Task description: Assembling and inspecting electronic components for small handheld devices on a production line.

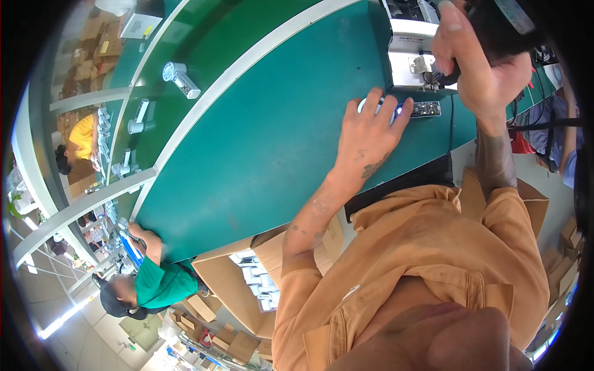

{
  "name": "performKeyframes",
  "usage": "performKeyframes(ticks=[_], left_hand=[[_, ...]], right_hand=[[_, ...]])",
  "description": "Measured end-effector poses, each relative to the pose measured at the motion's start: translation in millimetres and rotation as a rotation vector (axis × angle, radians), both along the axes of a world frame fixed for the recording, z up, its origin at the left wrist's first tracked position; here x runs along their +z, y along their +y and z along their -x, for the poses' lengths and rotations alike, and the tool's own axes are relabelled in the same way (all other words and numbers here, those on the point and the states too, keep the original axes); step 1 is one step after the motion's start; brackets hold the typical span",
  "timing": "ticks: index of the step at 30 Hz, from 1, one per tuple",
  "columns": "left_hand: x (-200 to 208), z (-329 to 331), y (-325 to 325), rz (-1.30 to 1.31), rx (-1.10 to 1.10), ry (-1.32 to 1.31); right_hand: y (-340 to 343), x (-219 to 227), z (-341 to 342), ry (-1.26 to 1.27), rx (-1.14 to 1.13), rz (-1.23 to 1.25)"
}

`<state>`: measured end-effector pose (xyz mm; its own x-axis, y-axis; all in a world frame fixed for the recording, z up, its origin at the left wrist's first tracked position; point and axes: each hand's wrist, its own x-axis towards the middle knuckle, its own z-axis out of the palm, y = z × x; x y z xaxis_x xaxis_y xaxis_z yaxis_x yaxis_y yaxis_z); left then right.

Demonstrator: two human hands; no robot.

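The left hand [366, 136] is closed over a slim device [427, 109] lying on the bench, its bare circuit board sticking out to the right of the thumb and a small light glowing between the fingers. The right hand [492, 83] is raised, well apart from the left, its fingers wrapped around a black object [502, 28] whose kind I cannot tell. Just ahead of the left hand and beside the right stands a silver metal fixture [402, 73]; a dark cable [452, 123] runs down between the hands. The green bench top [260, 148] spreads left of the left hand, with faint scuffs. Below its edge, left of the left forearm, an open cardboard box [226, 284] holds white parts [260, 278]. Farther left, past a pale rail [216, 88], white devices [185, 81] lie on a green strip [229, 34]. Beyond sit a co-worker in green [162, 281], another in yellow [81, 136], and a lit ceiling tube [65, 318].
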<state>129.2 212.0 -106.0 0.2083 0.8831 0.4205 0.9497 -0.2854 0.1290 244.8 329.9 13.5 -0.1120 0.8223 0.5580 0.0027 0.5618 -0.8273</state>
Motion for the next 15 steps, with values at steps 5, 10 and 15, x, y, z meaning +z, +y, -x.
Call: performKeyframes(ticks=[5, 10, 15], left_hand=[[-1.5, -3.2, 3.9, -0.006, -0.015, 0.002], [-5.7, -5.4, 6.6, 0.007, -0.010, 0.011], [-9.5, -5.2, 11.2, -0.026, -0.008, 0.023]], right_hand=[[-3.4, -6.7, -16.3, 0.127, 0.030, 0.049], [-9.3, -30.4, -48.1, 0.293, 0.221, 0.110], [3.5, -40.3, -52.2, 0.242, 0.109, 0.085]])
